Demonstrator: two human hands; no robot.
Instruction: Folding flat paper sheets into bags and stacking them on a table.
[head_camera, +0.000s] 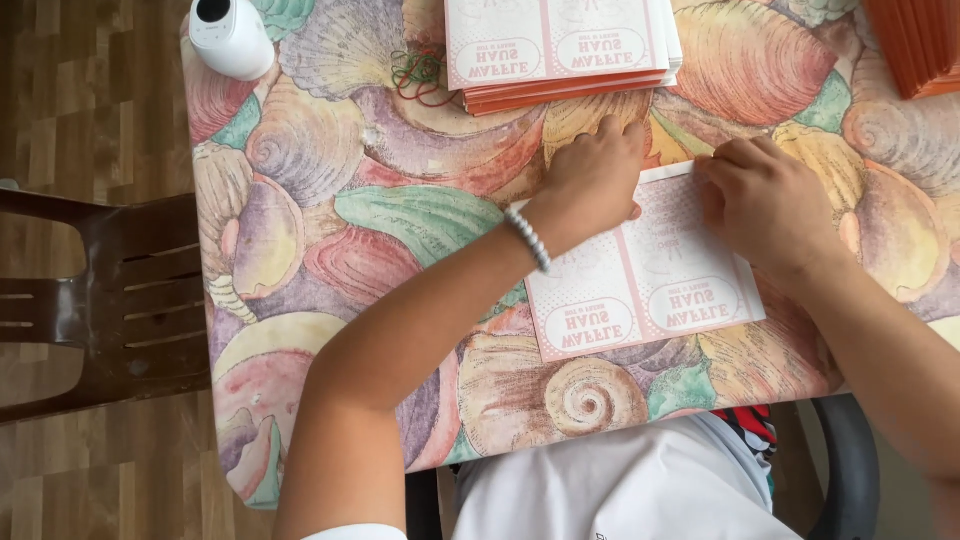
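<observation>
Flat pink sheet near the table's near edge. Left hand and right hand press curled fingers on its far edge, holding it flat; neither grips it. Stack of like sheets at the far edge.

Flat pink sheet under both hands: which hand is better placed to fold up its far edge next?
Probably the right hand: its fingertips already sit on the pink sheet at the far edge. The left hand lies flat near the far left corner, better suited to holding it down.
</observation>
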